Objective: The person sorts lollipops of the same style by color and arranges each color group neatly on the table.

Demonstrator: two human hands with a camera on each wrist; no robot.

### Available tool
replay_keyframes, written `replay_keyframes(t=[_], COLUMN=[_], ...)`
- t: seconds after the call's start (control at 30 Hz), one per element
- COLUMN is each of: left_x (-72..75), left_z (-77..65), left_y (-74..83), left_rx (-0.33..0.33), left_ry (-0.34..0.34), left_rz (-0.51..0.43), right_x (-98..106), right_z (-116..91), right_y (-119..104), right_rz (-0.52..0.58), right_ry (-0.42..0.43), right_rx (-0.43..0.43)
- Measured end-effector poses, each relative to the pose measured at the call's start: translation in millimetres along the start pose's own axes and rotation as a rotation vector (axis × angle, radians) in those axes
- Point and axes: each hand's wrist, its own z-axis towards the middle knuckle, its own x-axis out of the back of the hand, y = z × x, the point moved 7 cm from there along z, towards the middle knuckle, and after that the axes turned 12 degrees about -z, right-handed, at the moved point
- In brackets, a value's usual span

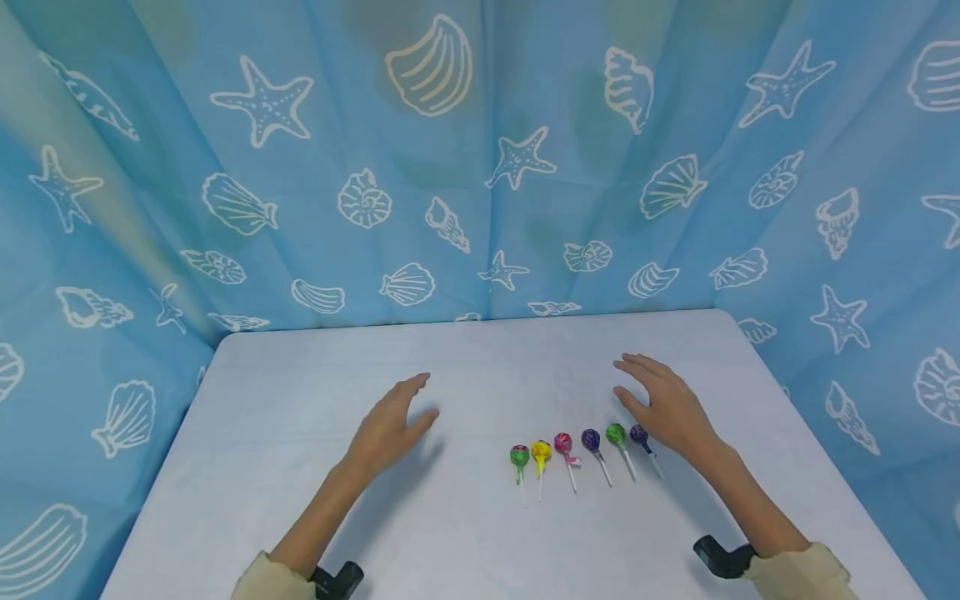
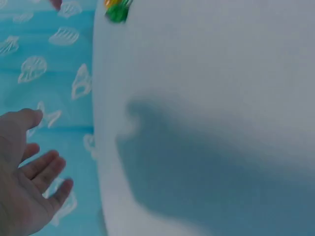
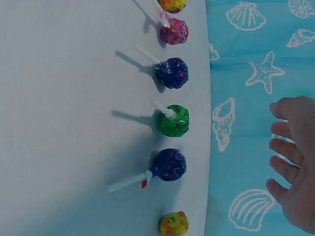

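Several wrapped lollipops lie in a row on the white table, sticks toward the near side. From left to right in the head view come a green-and-red lollipop (image 1: 520,455), a yellow one (image 1: 541,452), a pink one (image 1: 563,443), a purple one (image 1: 591,440), a green one (image 1: 616,434) and a dark purple one (image 1: 637,434). An orange-yellow lollipop (image 3: 173,224) shows in the right wrist view; my right hand (image 1: 667,408) hides it from the head view. That hand hovers, fingers extended, holding nothing. My left hand (image 1: 386,429) hovers left of the row, also holding nothing.
The white table (image 1: 300,375) has rounded far corners. A blue curtain (image 1: 450,200) with white shell and starfish drawings hangs behind it and at both sides. Black wrist devices (image 1: 723,557) sit by both sleeves. Shadows of the hands fall on the tabletop.
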Motion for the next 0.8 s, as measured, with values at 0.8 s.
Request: replay_keyframes(t=[0.8], left_x=[-119.6], left_z=[1.5], left_y=[21.7], left_rx=[-0.099], left_ry=[-0.143], left_rz=[-0.295], right_x=[-21.4], right_z=[-28.2], right_y=[-1.0], right_rz=[0.161], right_ry=[-0.14], right_rx=[-0.055])
